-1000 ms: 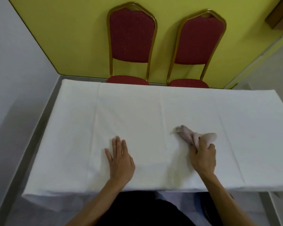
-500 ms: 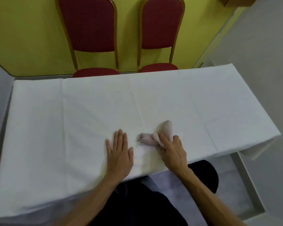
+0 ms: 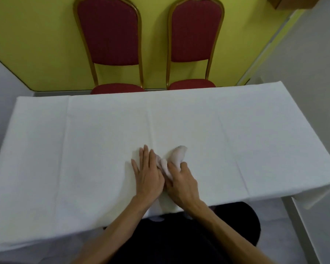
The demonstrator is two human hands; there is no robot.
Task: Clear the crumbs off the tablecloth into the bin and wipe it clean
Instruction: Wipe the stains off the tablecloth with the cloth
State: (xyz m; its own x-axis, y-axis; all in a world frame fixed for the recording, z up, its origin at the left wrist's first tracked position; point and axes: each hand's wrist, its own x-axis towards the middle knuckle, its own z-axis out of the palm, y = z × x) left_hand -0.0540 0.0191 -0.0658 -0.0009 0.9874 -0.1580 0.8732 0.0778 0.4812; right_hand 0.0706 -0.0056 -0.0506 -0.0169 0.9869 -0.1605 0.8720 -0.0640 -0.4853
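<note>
White tablecloth (image 3: 103,140) covers the table. The left hand (image 3: 148,174) lies flat on it, fingers straight. The right hand (image 3: 181,182) grips a pale rag (image 3: 177,155), touching the left

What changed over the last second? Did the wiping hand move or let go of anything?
The right hand, gripping the cloth throughout, swept it leftward across the tablecloth until it sits against the left hand. Nothing was let go or picked up. The left hand stayed flat on the tablecloth; the two chairs are as before.
</note>
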